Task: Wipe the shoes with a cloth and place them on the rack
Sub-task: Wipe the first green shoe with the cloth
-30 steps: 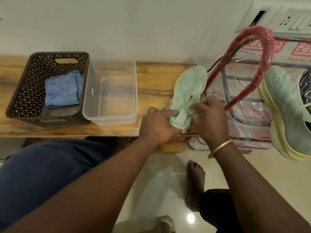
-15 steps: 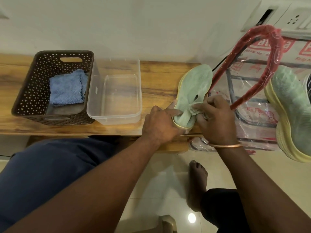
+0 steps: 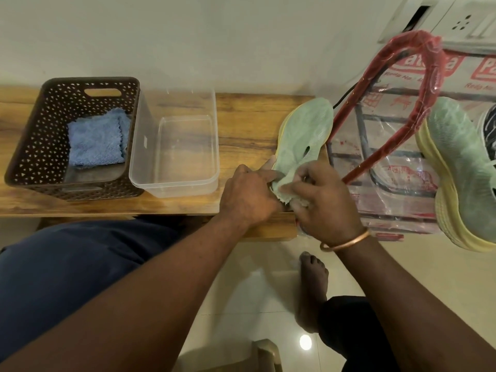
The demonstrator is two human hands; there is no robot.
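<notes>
Since the bench (image 3: 241,124) fills the width of my feed, I start there: it runs along the wall, with the plastic-wrapped rack (image 3: 378,146) just past its right end, a brown basket (image 3: 32,146) at the left and a clear tub (image 3: 174,189) just beside the basket. One shoe (image 3: 303,130) lies on the bench's right end, sole up. A second shoe (image 3: 461,162) sits tilted on the rack, and I cannot tell what bears it. The left hand (image 3: 249,194) grips the near end of the bench shoe, fingers curled round it, while the right hand (image 3: 324,202) pinches a bunched pale cloth (image 3: 287,187) against the sole there. A blue cloth (image 3: 94,138) lies folded in the basket. My worries: the shoe rests close to the bench's end, so a hard stroke to the right could shove it off against the rack. Jolting the rack might in turn tip the second shoe down. The pale cloth is wadded small, so it could slip from the fingers or skip parts of the sole. As for heading, the shoe's long axis runs from the near edge away toward the wall, leaning slightly right, and I judge the broad toe points at the wall with the heel under the hands.
</notes>
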